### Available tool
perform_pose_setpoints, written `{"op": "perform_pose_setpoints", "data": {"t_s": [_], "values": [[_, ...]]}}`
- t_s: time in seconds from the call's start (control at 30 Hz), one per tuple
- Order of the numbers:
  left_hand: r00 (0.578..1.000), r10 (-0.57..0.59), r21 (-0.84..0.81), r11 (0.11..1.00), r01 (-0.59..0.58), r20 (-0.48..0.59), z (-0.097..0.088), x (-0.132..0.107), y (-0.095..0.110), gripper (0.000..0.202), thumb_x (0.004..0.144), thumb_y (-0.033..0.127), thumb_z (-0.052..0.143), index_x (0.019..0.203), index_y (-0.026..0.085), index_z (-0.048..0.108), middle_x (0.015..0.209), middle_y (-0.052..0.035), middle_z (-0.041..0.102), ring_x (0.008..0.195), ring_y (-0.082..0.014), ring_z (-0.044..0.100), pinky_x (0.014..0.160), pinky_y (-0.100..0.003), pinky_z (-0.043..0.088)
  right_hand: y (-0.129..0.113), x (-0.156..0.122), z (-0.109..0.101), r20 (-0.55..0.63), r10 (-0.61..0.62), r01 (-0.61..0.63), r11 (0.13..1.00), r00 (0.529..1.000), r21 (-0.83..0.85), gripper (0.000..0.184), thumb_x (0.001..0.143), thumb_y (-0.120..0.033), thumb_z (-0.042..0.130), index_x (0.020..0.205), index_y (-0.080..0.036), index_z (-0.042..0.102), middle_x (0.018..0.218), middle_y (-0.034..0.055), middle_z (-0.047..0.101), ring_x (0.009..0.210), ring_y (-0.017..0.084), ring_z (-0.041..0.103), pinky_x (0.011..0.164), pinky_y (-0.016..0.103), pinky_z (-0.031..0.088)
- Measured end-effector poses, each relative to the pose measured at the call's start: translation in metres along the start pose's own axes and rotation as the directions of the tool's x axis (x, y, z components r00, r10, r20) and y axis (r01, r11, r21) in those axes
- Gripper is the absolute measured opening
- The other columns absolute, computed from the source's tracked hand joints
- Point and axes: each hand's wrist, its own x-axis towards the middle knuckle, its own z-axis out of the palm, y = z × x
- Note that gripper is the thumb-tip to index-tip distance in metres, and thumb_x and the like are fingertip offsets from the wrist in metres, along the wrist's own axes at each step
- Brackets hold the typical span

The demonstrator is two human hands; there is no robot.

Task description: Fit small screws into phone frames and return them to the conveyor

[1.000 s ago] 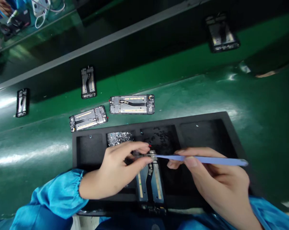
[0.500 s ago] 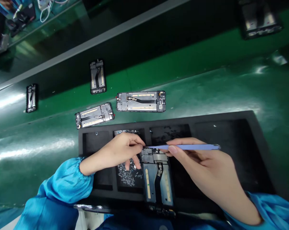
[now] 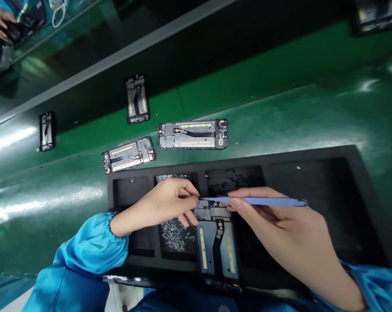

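Tweezers (image 3: 254,201), slender and blue, were pinched between the right hand's (image 3: 280,225) thumb and forefinger, tips over a metal phone mid-frame (image 3: 215,247) lying in a black foam tray (image 3: 313,157) beside a compartment of tiny screws (image 3: 174,234); the left hand (image 3: 160,206) hovered by the tips, its grip impossible to tell.

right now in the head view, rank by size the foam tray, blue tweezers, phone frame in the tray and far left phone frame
1. Black foam tray
2. Phone frame in the tray and blue tweezers: too alike to rank
3. Far-left phone frame: looks smallest, though it lies farther away
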Motion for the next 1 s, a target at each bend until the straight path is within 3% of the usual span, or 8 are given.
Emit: {"op": "perform_pose_setpoints", "data": {"t_s": [0.13,0.3,0.53,0.7,1.0], "values": [[1.0,0.014,0.024,1.0,-0.014,-0.004,-0.0002,0.0016,-0.0004,0.006,0.083,0.015,0.061,0.088,0.015,0.06,0.07,0.0013,0.068,0.061,-0.0179,0.076,0.046,-0.019,0.059,-0.0014,-0.0001,-0.0021,0.0,-0.06,0.06,0.996,0.998,-0.064,0.016,0.096,-0.04,0.067,0.088,-0.028,0.075,0.083,-0.0041,0.078,0.068,0.015,0.075,0.069,0.023,0.062],[0.999,0.033,0.035,0.999,-0.032,-0.013,0.0009,0.0028,-0.0015,0.007,0.08,0.017,0.061,0.086,0.017,0.058,0.066,0.0033,0.066,0.058,-0.0176,0.075,0.046,-0.02,0.059,-0.0003,-0.0012,-0.0013,-0.036,0.006,-0.006,1.0,0.999,0.005,0.017,0.095,-0.04,0.068,0.087,-0.025,0.074,0.081,-0.0035,0.078,0.06,0.013,0.073,0.054,0.019,0.059],[1.0,0.007,0.055,0.998,-0.006,-0.027,0.0033,0.0021,0.0033,0.009,0.077,0.016,0.059,0.085,0.017,0.057,0.063,0.0044,0.065,0.056,-0.0172,0.074,0.049,-0.022,0.061,-0.0043,0.0007,-0.0004,-0.02,0.065,-0.064,0.996,0.998,0.058,0.019,0.093,-0.042,0.068,0.087,-0.026,0.075,0.082,-0.0009,0.08,0.067,0.018,0.076,0.063,0.025,0.064],[1.0,-0.003,0.047,0.999,0.004,-0.023,0.0026,0.0019,0.004,0.011,0.077,0.017,0.06,0.087,0.017,0.058,0.065,0.0036,0.066,0.057,-0.0172,0.074,0.051,-0.023,0.062,-0.0068,0.0007,-0.0027,0.002,0.109,-0.109,0.992,0.994,0.066,0.022,0.093,-0.043,0.068,0.085,-0.025,0.076,0.082,0.0013,0.08,0.066,0.02,0.076,0.062,0.027,0.064],[1.0,0.0,0.072,0.997,0.002,-0.021,0.0016,0.0019,0.0028,0.009,0.079,0.016,0.059,0.088,0.017,0.059,0.065,0.0033,0.066,0.058,-0.0176,0.075,0.053,-0.025,0.062,-0.0026,-0.0004,-0.0016,-0.004,0.059,-0.059,0.998,0.998,0.026,0.02,0.094,-0.042,0.068,0.088,-0.025,0.076,0.083,-0.0005,0.079,0.064,0.017,0.075,0.059,0.025,0.061]]}}
